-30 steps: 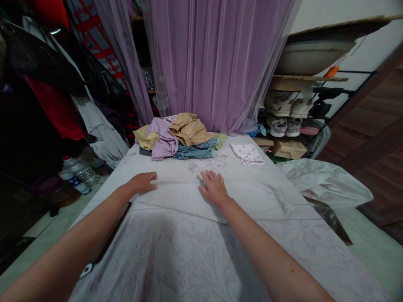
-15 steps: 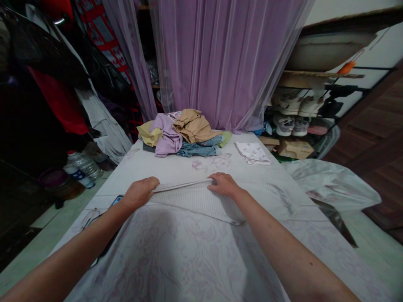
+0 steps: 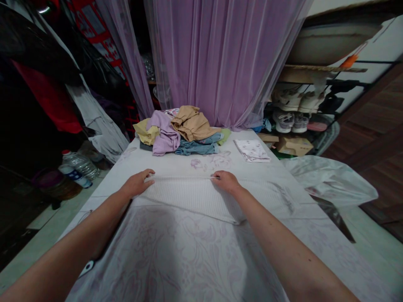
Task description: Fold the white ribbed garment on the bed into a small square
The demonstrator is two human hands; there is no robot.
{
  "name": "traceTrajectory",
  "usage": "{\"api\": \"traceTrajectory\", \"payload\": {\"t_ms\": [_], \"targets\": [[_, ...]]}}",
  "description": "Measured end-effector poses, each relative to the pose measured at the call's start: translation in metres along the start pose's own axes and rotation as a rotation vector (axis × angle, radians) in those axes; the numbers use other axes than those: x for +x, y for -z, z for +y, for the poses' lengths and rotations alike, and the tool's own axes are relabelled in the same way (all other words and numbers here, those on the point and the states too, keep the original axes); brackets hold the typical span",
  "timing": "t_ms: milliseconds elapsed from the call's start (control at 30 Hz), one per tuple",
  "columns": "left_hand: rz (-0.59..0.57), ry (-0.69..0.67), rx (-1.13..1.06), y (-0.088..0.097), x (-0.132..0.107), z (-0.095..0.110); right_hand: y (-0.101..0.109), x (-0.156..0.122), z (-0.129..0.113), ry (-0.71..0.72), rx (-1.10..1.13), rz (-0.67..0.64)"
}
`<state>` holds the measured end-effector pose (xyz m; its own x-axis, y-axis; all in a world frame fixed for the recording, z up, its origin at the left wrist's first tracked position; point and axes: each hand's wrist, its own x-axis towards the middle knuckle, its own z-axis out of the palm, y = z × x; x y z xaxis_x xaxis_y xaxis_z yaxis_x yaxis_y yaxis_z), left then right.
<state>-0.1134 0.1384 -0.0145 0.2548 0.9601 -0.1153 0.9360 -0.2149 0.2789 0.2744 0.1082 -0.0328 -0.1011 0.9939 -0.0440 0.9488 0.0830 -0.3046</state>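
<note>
A white ribbed garment (image 3: 185, 192) lies stretched flat across the bed in front of me, its right part crumpled near the far end. My left hand (image 3: 137, 183) rests at the garment's left end, thumb and forefinger apart on either side of its corner. On the upper edge, near the middle, my right hand (image 3: 225, 181) pinches the fabric between thumb and fingers. My right forearm covers part of the cloth. Whether it is a top or trousers I cannot tell.
Behind it sits a heap of clothes with tan trousers (image 3: 192, 123), a lilac top (image 3: 165, 134) and denim (image 3: 198, 147). A folded floral cloth (image 3: 252, 150) lies at the back right. A phone (image 3: 86, 267) is partly under my left forearm. Shoes (image 3: 289, 121) stand on a rack.
My left hand has moved slightly left and its fingers have parted. The garment's upper edge now lies flatter and straighter. My right hand has shifted only a little.
</note>
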Motion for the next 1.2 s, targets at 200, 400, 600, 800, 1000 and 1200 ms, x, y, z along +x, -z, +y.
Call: {"api": "traceTrajectory", "payload": {"t_ms": [200, 400, 600, 800, 1000, 1200], "targets": [[0.008, -0.036, -0.053, 0.001, -0.001, -0.010, -0.010, -0.007, -0.009, -0.094, -0.016, 0.119], [-0.011, 0.062, -0.038, 0.002, -0.003, -0.015, -0.019, -0.017, -0.010, -0.021, -0.044, 0.219], [0.035, 0.109, 0.048, 0.000, -0.007, -0.015, -0.023, -0.023, -0.016, -0.007, -0.104, 0.256], [0.040, 0.130, 0.161, 0.004, -0.014, -0.011, -0.021, -0.025, -0.020, -0.035, -0.108, 0.250], [-0.046, 0.140, 0.277, 0.008, -0.014, -0.007, -0.024, -0.026, -0.019, -0.023, -0.091, 0.292], [0.120, 0.188, 0.294, 0.006, -0.022, 0.009, -0.028, -0.026, -0.015, 0.027, -0.047, 0.360]]}}
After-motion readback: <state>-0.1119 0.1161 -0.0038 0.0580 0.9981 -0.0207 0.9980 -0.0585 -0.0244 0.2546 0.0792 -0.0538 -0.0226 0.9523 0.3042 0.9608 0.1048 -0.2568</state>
